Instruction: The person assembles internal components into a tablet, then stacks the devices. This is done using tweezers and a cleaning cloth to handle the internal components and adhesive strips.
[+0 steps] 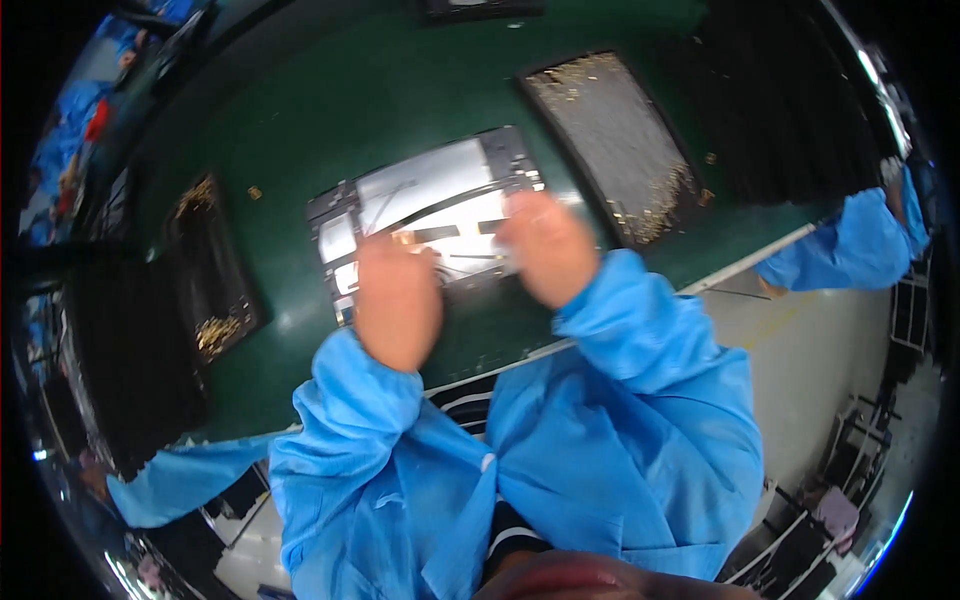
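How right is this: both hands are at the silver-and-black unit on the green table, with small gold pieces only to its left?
Wrong about "only": the head view shows small gold pieces to the right of the unit too. The rest holds.

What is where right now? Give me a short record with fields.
Left hand: at the near left part of the panel; blurred, grip unclear
Right hand: at the panel's right end; grip unclear
Panel colours: silver and black
Surface: green table
Left tray: dark, gold pieces at both ends
Right tray: grey, dark rim, gold pieces mostly toward both ends
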Tool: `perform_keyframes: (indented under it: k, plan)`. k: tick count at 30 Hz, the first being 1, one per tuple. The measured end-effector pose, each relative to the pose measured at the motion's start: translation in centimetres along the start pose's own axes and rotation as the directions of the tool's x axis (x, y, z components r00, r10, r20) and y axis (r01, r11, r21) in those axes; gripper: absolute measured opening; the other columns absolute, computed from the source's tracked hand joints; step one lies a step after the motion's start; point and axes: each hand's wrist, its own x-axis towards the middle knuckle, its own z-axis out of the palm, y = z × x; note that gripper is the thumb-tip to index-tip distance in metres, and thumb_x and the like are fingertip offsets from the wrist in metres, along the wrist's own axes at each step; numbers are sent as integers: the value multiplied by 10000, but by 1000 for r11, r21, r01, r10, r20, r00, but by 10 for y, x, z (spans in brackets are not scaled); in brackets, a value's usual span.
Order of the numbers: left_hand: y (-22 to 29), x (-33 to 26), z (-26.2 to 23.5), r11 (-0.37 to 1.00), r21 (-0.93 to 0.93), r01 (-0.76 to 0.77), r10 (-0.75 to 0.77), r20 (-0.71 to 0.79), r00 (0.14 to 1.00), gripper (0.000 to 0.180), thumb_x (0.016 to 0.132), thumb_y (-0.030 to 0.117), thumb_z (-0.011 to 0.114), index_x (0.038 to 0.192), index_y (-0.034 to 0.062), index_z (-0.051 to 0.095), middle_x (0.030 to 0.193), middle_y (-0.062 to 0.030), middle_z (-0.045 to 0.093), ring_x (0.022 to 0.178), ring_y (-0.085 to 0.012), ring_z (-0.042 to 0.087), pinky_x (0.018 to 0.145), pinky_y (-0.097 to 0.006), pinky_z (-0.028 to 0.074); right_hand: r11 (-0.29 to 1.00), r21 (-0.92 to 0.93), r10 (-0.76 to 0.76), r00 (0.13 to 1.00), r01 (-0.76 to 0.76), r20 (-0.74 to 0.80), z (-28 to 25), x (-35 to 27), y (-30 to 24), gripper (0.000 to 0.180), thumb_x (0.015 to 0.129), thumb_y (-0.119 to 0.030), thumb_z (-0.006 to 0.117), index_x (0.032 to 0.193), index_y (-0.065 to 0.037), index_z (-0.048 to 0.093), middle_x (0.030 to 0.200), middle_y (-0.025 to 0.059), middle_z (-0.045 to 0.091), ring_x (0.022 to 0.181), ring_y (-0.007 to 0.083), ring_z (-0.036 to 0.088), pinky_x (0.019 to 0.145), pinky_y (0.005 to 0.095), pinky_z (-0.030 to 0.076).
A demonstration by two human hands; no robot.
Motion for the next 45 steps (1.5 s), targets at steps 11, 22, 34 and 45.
perform_keyframes:
  k: [11,22,34,45]
  plan:
    - [-76,-60,-9,223,-721,655,-745,308,592,403,837,304,451,1029,-47,496,864,-132,573,732,-168,520,680,-276,404,450,-311,840,279,-837,465,-48,6,-38,441,768,-452,488,817,-15,505,576,69,496,426,105,448,408,220,366]
    - [-85,-31,5,559,-629,541,-776,-165,609,257,795,192,453,765,-43,553,662,-220,529,625,-379,511,556,-402,407,696,320,537,762,-642,362,26,138,-46,279,810,-324,458,859,-58,524,631,28,543,402,101,436,351,204,331]
    - [-94,-13,5,555,-564,612,-782,-103,614,217,756,162,516,754,-50,565,715,-193,564,649,-335,540,594,-363,430,493,667,786,614,-559,-67,80,269,40,373,828,-318,462,1055,-33,382,967,150,477,647,223,539,407,250,443]
    - [-83,-20,14,694,-421,584,-707,-245,663,230,710,204,585,775,-16,569,734,-162,578,669,-314,551,628,-365,432,408,735,786,618,-541,18,61,309,54,339,739,-377,579,836,-80,447,707,57,498,534,181,498,417,247,449]
